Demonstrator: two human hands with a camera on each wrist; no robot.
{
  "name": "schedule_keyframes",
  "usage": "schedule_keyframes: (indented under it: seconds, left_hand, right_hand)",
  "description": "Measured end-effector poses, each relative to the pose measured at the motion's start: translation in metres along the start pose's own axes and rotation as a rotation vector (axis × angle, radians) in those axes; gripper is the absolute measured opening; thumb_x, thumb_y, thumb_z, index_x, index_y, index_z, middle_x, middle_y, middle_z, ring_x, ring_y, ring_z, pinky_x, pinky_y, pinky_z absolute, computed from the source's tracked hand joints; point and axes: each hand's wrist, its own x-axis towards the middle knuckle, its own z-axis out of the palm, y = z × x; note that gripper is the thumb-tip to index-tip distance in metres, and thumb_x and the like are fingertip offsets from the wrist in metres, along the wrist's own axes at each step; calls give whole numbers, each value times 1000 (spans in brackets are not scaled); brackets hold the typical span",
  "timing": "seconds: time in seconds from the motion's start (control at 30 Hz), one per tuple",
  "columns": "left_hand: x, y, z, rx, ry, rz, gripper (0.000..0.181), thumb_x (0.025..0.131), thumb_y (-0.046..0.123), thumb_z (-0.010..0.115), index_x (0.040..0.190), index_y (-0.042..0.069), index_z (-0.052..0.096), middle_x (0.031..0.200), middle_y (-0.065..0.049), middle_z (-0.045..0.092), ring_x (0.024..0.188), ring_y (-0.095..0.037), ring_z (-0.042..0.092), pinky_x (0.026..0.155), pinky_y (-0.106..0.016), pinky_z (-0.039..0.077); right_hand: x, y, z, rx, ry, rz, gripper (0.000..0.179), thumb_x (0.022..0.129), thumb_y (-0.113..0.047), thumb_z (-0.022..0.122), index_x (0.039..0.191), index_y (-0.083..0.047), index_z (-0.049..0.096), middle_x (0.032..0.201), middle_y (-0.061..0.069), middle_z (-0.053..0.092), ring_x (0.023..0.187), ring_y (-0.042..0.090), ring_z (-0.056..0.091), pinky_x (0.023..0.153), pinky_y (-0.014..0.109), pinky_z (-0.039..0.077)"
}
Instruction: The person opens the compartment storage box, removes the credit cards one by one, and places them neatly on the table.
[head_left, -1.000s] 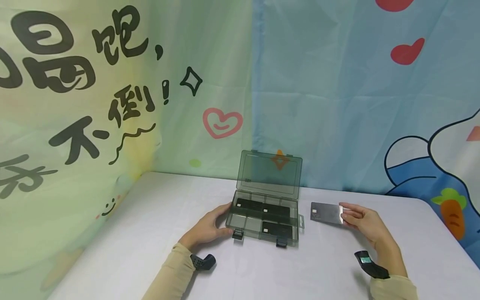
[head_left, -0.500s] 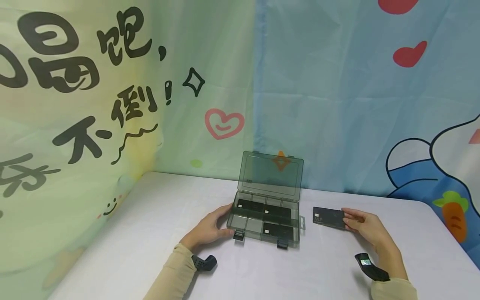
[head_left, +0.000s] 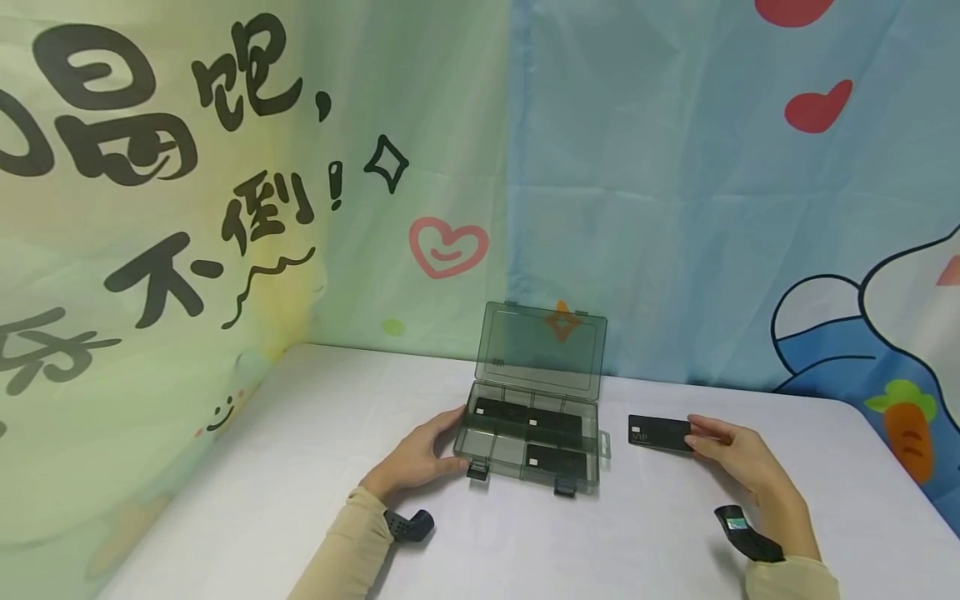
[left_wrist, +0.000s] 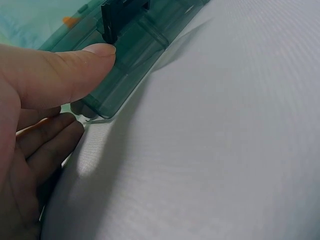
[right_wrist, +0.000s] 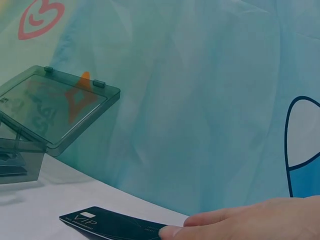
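Observation:
A translucent grey-green plastic box stands on the table with its lid raised. Three black cards lie in its compartments: one back left, one back right, one front right. My left hand grips the box's left front corner; in the left wrist view the thumb presses the front wall beside a dark latch. To the right of the box, my right hand pinches a black VIP card by its right end. Whether the card touches the table I cannot tell.
The white-covered table ends at a printed cloth backdrop close behind the box. A hanging tab sticks out from the box's right side, between it and the held card.
The VIP card has tilted, its face going from shiny grey to dark, and has shifted slightly right and down with my right hand. My left hand keeps its place on the box.

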Motion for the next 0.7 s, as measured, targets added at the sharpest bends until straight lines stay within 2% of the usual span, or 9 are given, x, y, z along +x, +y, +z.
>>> schedule_keyframes:
  seconds: [0.13,0.5,0.7]
  left_hand:
    - [0,1,0,2,-1,-11,84,79,35,72,148,11,32,152,-10,36,141,-32,32,116,-53,24]
    - [0,1,2,12,6,-22,84,78,36,72,148,13,33,152,-8,37,141,-31,33,117,-52,25]
    - [0,0,1,10,4,-21,84,78,37,72,149,14,32,152,-8,37,141,-31,33,116,-52,25]
  right_hand:
    - [0,0,-1,-27,-10,-13,86,86,-49,64,149,-4,27,150,27,30,137,47,26,108,68,23]
    - [-3,2,-2,-88,-14,-76,82,85,-37,69,146,1,30,144,30,39,124,40,45,106,58,36]
    - [-3,0,-3,-105,-10,-83,77,87,-31,69,146,2,31,142,30,41,122,39,48,105,57,39]
